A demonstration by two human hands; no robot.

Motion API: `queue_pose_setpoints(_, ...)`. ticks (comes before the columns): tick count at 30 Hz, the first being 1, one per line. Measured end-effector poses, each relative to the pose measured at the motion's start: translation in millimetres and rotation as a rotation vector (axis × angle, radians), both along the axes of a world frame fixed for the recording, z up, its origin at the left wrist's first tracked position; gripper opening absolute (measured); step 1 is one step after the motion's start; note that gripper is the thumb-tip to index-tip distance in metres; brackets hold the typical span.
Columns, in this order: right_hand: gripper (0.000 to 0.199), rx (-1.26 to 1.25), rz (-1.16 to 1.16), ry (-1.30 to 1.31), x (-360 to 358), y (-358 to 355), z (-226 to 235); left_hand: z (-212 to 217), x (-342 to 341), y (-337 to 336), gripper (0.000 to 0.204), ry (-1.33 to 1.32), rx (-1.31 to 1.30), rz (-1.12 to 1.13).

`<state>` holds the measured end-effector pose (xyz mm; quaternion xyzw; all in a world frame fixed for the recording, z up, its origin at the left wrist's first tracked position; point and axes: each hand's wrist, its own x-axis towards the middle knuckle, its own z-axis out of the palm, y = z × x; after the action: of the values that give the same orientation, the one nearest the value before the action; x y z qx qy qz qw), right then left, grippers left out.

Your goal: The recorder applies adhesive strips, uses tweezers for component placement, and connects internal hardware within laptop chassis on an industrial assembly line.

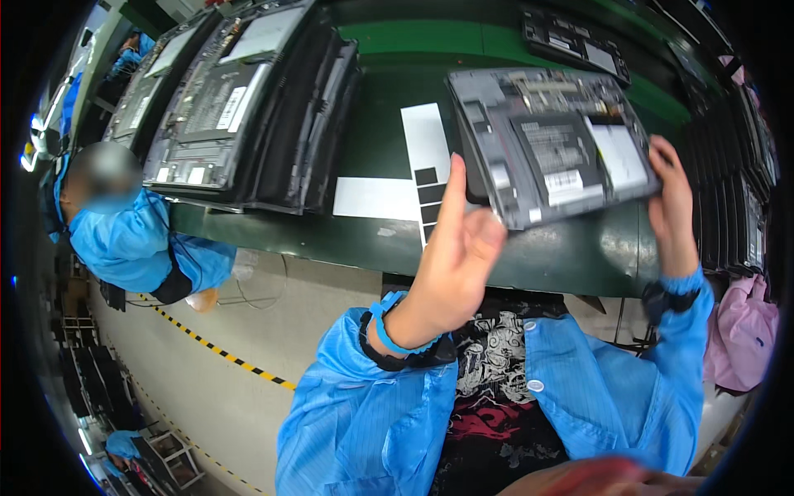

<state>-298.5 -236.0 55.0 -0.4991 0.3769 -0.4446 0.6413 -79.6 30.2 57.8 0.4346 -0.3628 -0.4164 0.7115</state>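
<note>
An opened laptop base (562, 157), with its battery, boards and a silver plate bare, sits tilted over the green bench, its near edge toward me. My right hand (674, 198) grips its right edge, fingers on the rim and the rest hidden by the base. My left hand (451, 264) is beside its near left corner, index finger stretched upward and thumb close to the corner; whether it touches cannot be told. A white sheet with black squares (423, 136) lies just left of it on the bench, beside another white sheet (376, 198).
Tall stacks of opened laptop bases (223, 107) stand at the left of the bench (389, 248). Another base (575, 43) lies at the back right, and a further stack (732, 182) rises at the right. A co-worker (136, 231) in blue sits at the left.
</note>
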Motion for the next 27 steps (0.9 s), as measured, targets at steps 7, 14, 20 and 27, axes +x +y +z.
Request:
queue_pose_setpoints(7, 0.011, -0.405, -0.100, 0.527, -58.8, 70.2, -67.7, -16.2, -17.2, 4.5, 0.073, -0.520, 0.477, -0.124)
queue_pose_setpoints(14, 0.027, -0.616, 0.049, 0.601, -48.2, 58.2, -14.5, -1.7, 23.4, -13.7, 0.044, -1.297, 0.666, -0.059)
queue_pose_setpoints(20, 0.044, -0.020, 0.527, 0.128, 56.1, 59.5, 27.8, -9.7, 97.0, -85.8, 0.054, -1.462, 0.189, -0.035)
queue_pose_setpoints(27, 0.052, -0.087, 0.570, 0.360, 131.8, 19.0, -1.0, -31.1, 100.8, -130.3, 0.079, -1.484, 0.399, -0.292)
